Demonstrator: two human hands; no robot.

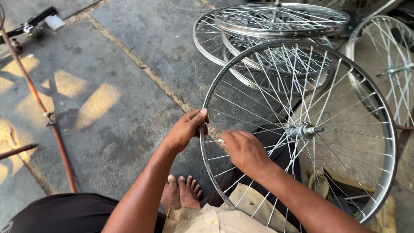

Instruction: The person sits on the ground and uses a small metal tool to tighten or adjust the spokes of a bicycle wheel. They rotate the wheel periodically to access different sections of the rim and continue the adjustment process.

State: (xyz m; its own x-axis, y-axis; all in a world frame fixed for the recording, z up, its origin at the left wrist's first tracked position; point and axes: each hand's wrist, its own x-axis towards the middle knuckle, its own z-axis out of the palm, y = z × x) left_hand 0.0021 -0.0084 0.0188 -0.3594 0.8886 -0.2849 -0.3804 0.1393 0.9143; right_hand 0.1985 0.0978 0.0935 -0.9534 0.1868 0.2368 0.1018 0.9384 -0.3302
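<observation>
Left hand (186, 128) grips the rim of the silver spoked bicycle wheel (385, 129); right hand (242, 149) pinches a spoke nipple inside it.

Right hand (243, 149) blurred – its fingers curl out of sight against the spokes, so whatever small silver piece they pinch at the rim is too small to identify. Left hand (185, 128) covers a stretch of the wheel rim (386, 129); lower arc of that rim hidden behind the right forearm and cloth. Stacked wheels (280, 19) cut off by top edge, another wheel (388, 64) by the right edge. Rusty rod (43, 108) – both ends out of view.
</observation>
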